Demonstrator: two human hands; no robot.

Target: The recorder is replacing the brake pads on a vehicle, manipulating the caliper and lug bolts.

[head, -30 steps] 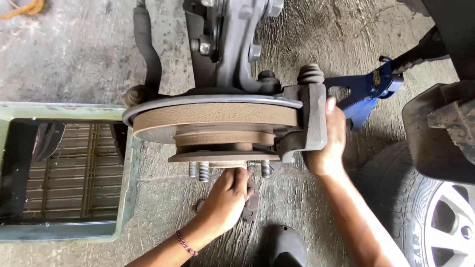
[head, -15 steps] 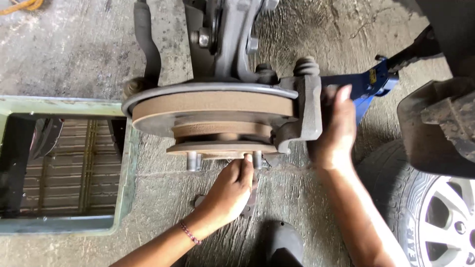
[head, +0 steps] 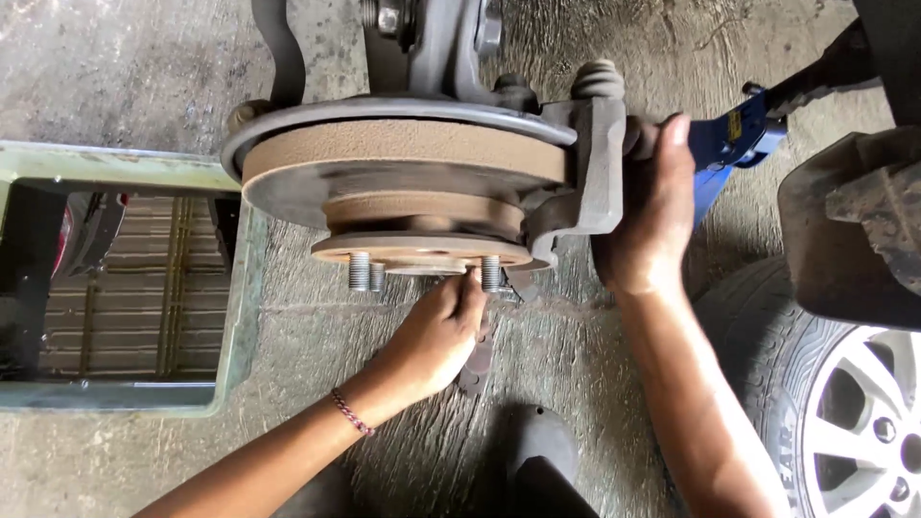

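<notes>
Two bare hands work at a car's wheel hub. The left hand (head: pixel 436 336) reaches up from below, its fingers bunched together at the underside of the hub flange (head: pixel 422 251), fingertips pinched close beside a threaded wheel stud (head: pixel 490 272); whether they grip something small there cannot be told. A braided bracelet (head: pixel 349 413) circles that wrist. The right hand (head: pixel 650 216) lies flat against the outer face of the grey brake caliper (head: pixel 595 177), fingers held together and pointing up, thumb side hidden behind the casting.

The caliper straddles the right edge of the rusty brake disc (head: pixel 403 158), which sits above the flange. Two more studs (head: pixel 363 271) hang down near the flange's left side. Above the disc rise the steering knuckle and strut (head: pixel 436 38). Just beyond the right hand's fingertips a blue jack (head: pixel 734 134) stands on the cracked concrete floor (head: pixel 115 67). To the left lies a green-framed floor grate (head: pixel 240 317). At the lower right rests a tyre on a silver alloy wheel (head: pixel 863 432), with a dark mud-caked car part (head: pixel 854 230) above it. A dark shoe (head: pixel 542 446) shows between the forearms.
</notes>
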